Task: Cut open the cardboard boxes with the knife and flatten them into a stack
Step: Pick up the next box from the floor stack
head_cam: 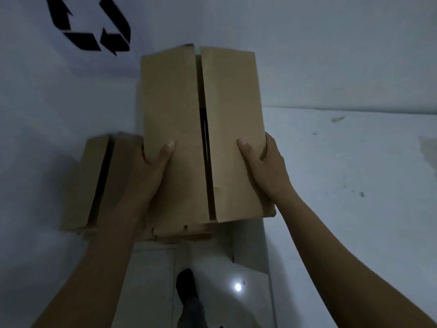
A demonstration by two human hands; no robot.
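i see the cardboard box [175,102] at centre frame, held between both grips, its two top flaps closed with a narrow dark gap down the middle. the left grip [151,171] clasps the left side with its thumb curled onto the left flap, and the right grip [264,166] clasps the right side with its thumb on the right flap. a second cardboard box [80,185] lies just beside it on the left, below a black recycling symbol [94,27]; a dark shoe [186,285] shows on the floor beneath.
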